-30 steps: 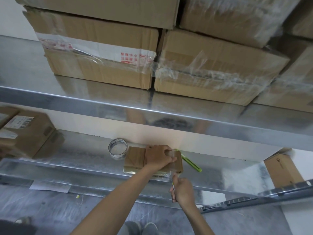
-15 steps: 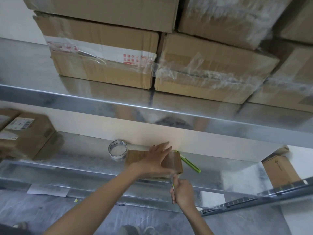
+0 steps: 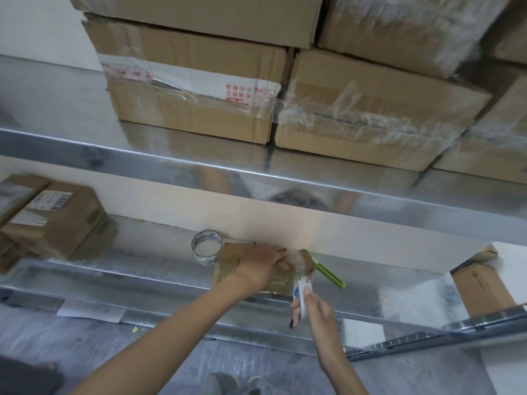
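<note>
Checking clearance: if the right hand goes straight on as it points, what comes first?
Right hand, gripping a white tool, likely meets the small box at its near edge; green knife lies aside.

Metal shelf [image 3: 137, 266] bears small box [image 3: 228, 262], tape roll [image 3: 207, 249], green cutter [image 3: 330, 273], labelled carton [image 3: 57, 223].

Matt brown cardboard on the small box [image 3: 228, 259], glossy clear tape [image 3: 301, 262] shining across its top; the shelf [image 3: 128, 269] is dull-gleaming sheet metal, the green cutter [image 3: 332, 276] and white tool [image 3: 301, 289] smooth plastic, big cartons [image 3: 194, 121] under crinkled glossy film [image 3: 342, 115]
</note>
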Demonstrator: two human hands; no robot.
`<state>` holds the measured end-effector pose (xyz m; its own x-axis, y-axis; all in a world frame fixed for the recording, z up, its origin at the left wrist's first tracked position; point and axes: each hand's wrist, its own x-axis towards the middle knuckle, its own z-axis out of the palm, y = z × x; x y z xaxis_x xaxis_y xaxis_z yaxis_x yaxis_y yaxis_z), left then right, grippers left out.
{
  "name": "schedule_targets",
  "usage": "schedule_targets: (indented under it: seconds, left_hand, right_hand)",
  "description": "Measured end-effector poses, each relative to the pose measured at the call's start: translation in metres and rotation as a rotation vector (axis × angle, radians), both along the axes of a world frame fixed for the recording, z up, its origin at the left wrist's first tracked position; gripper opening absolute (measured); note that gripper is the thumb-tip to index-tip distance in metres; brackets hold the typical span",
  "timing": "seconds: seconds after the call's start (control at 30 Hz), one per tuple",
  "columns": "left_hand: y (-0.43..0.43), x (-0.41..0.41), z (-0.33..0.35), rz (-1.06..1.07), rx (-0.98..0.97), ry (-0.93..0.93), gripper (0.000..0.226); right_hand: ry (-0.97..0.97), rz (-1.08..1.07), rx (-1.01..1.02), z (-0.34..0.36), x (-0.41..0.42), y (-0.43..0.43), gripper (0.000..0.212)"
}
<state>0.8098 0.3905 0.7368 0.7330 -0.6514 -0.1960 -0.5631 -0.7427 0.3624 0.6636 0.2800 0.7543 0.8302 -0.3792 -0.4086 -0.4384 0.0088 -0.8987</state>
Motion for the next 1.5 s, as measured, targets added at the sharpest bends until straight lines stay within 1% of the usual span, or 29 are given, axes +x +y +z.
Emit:
schedule_targets:
  seconds: [0.07, 0.13, 0.2, 0.23, 0.27, 0.37, 0.43, 0.5, 0.57, 0.6, 0.67, 0.73, 0.9, 0.97, 1.1, 1.13, 1.23, 1.33, 1.4, 1.43, 1.5]
  left_hand:
    - [-0.001, -0.004, -0.006, 0.069, -0.010, -0.096, 0.038]
    - [0.000, -0.005, -0.015, 0.096, 0.004, -0.183, 0.041]
    - [-0.002, -0.005, -0.020, 0.106, -0.004, -0.262, 0.061]
    - [-0.004, -0.005, -0.022, 0.098, -0.005, -0.285, 0.067]
    - [-0.005, -0.004, -0.026, 0.094, -0.005, -0.312, 0.065]
    - [-0.004, -0.004, -0.037, 0.097, -0.016, -0.427, 0.034]
    - [-0.004, -0.007, -0.041, 0.117, -0.030, -0.489, 0.031]
    - [-0.007, -0.006, -0.045, 0.159, -0.066, -0.572, 0.030]
    - [-0.010, -0.002, -0.044, 0.206, -0.055, -0.613, 0.018]
    - [-0.012, 0.000, -0.044, 0.217, -0.036, -0.617, 0.014]
    - [-0.013, 0.001, -0.045, 0.209, 0.003, -0.594, 0.016]
    - [-0.013, 0.002, -0.045, 0.204, 0.017, -0.591, 0.018]
    - [-0.015, 0.008, -0.046, 0.222, -0.004, -0.615, 0.016]
    - [-0.015, 0.009, -0.046, 0.226, -0.033, -0.608, 0.022]
    - [-0.014, 0.015, -0.047, 0.232, -0.059, -0.544, 0.013]
    - [-0.014, 0.018, -0.046, 0.240, -0.058, -0.504, 0.016]
    - [-0.018, 0.020, -0.043, 0.276, -0.077, -0.444, 0.041]
    - [-0.019, 0.005, -0.041, 0.166, -0.119, -0.324, 0.051]
    - [-0.019, -0.005, -0.037, 0.134, -0.072, -0.249, 0.068]
    - [-0.020, -0.006, -0.037, 0.143, -0.056, -0.254, 0.073]
    - [-0.022, -0.003, -0.036, 0.166, -0.050, -0.287, 0.072]
  right_hand:
    - [-0.058, 0.016, 0.011, 0.007, 0.000, 0.002, 0.044]
    - [-0.088, 0.035, 0.017, 0.015, 0.004, 0.002, 0.042]
    - [-0.094, 0.043, 0.000, 0.020, 0.009, -0.001, 0.042]
    - [-0.085, 0.053, -0.026, 0.022, 0.012, -0.003, 0.042]
    - [-0.070, 0.071, -0.059, 0.024, 0.013, -0.003, 0.044]
    - [-0.012, 0.110, -0.110, 0.027, 0.015, -0.002, 0.050]
    - [0.011, 0.105, -0.101, 0.031, 0.017, 0.000, 0.054]
    - [0.039, 0.075, -0.033, 0.033, 0.017, -0.001, 0.055]
    - [0.074, 0.046, 0.021, 0.031, 0.014, -0.001, 0.056]
    - [0.091, 0.032, 0.013, 0.027, 0.011, 0.000, 0.058]
    - [0.126, 0.019, -0.021, 0.018, 0.007, 0.000, 0.060]
    - [0.147, 0.000, -0.010, 0.009, 0.008, 0.001, 0.061]
    - [0.208, -0.005, -0.003, -0.010, 0.015, 0.000, 0.065]
    - [0.244, 0.000, 0.009, -0.020, 0.016, 0.001, 0.068]
    - [0.287, 0.014, -0.013, -0.026, 0.028, -0.003, 0.068]
    - [0.291, 0.014, -0.007, -0.026, 0.031, -0.005, 0.067]
    - [0.300, 0.023, 0.014, -0.025, 0.038, -0.009, 0.065]
    - [0.310, 0.024, 0.045, -0.026, 0.037, -0.010, 0.064]
    - [0.305, 0.023, 0.048, -0.028, 0.033, -0.010, 0.065]
    - [0.299, 0.022, 0.045, -0.029, 0.031, -0.009, 0.066]
    - [0.273, 0.026, 0.018, -0.029, 0.028, -0.005, 0.066]
